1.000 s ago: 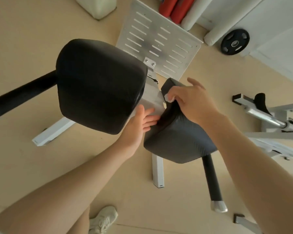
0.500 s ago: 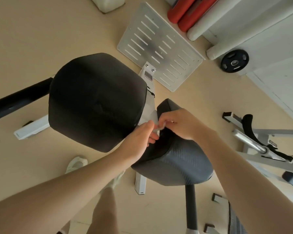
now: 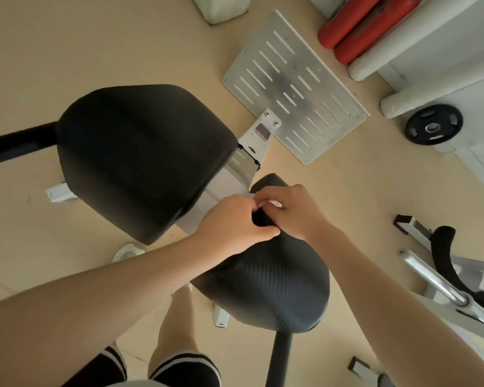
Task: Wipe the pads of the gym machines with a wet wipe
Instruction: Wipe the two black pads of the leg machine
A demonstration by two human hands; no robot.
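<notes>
Head camera, looking straight down: two black pads of a gym machine fill the middle of the view, a large pad [image 3: 140, 160] on the left and a smaller textured pad [image 3: 266, 286] lower right, joined by a pale metal frame [image 3: 224, 185]. Both bare forearms reach in from the bottom corners and meet over the far end of the smaller pad. A small white wet wipe [image 3: 266, 203] shows only as a sliver between the fingertips there, near the frame. The main risk, as a judgement, is that the wipe slips out during this two-handed fiddling and drops to the floor [image 3: 67, 51] between the pads, since so little of it is held; a bunched wipe would also clean only a narrow strip. The left hand [image 3: 232, 227] has its fingers curled inward toward the wipe, thumb along the pad's edge; it seems to pinch the wipe, though the contact is partly hidden. The right hand [image 3: 294, 213] arches over from the right, wrist raised, fingertips curled down and pinching the white scrap. Beyond the pads a slotted metal footplate [image 3: 294, 88] lies on the floor, with red rolls [image 3: 366, 26] and a black weight plate [image 3: 433, 125] toward the top right corner. The person's leg and a shoe show below the pads.
</notes>
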